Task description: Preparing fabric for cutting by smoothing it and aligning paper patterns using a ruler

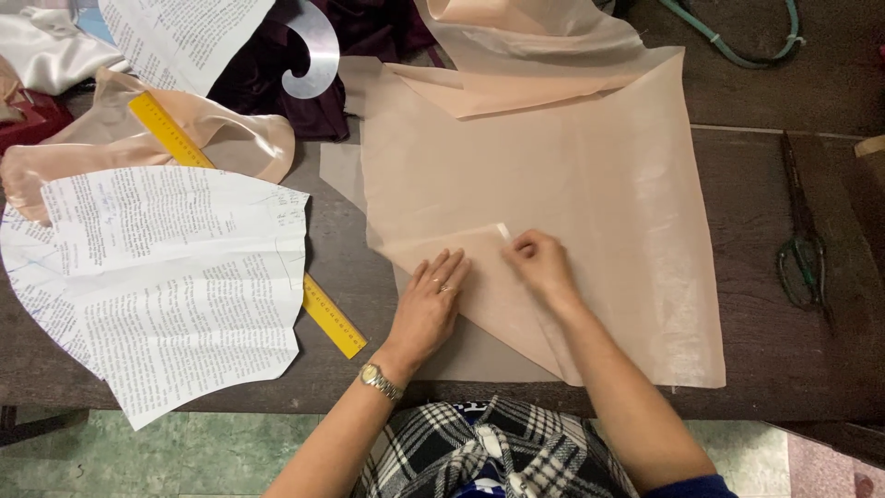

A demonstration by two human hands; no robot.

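Marking sheer peach fabric, with every chance of a slip.

My left hand lies flat with fingers together, pressing on the thin peach-coloured sheer fabric spread across the dark wooden table; my right hand, just beside it, has its fingertips pinched shut on a small white piece of chalk touching the cloth. This fabric looks slippery and is folded in layers, so I judge that if my flat hand eases off, the layers could creep and the chalk line wander. Pressing too hard might drag or pucker the weave. The yellow ruler lies left of the fabric under the white printed-paper pattern piece, so any line drawn freehand may wobble. The dark scissors lie well right of the fabric.
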